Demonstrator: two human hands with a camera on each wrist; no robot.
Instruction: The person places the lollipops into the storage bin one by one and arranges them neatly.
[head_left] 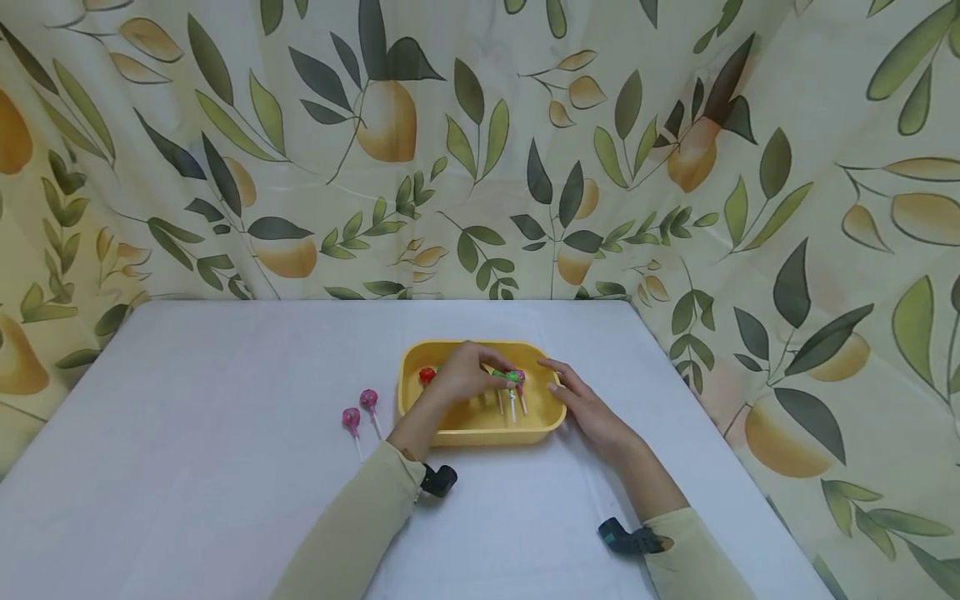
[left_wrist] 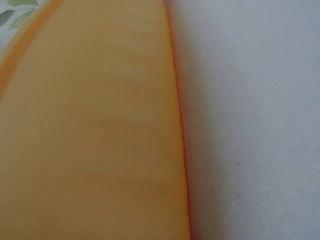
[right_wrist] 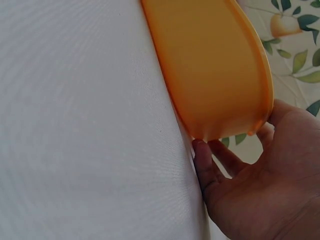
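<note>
Over the yellow tray (head_left: 468,438), my left hand (head_left: 467,375) reaches in from the front left, and its thumb and fingers pinch a green lollipop (head_left: 512,377). A pink lollipop (head_left: 520,379) lies right beside those fingertips, with white sticks pointing toward me. Farther left inside the tray is a red lollipop (head_left: 427,375), partly hidden by the left hand. My right hand (head_left: 588,408) grips the tray's right end; in the right wrist view its thumb lies at the rim and fingers curl against the tray wall (right_wrist: 215,65). The left wrist view shows only the tray's outer wall (left_wrist: 100,125) and cloth.
Two pink lollipops (head_left: 368,399) lie on the white tablecloth (head_left: 187,433) just left of the tray. A patterned curtain (head_left: 465,208) with fruit and leaves hangs behind the table's far edge and along its sides.
</note>
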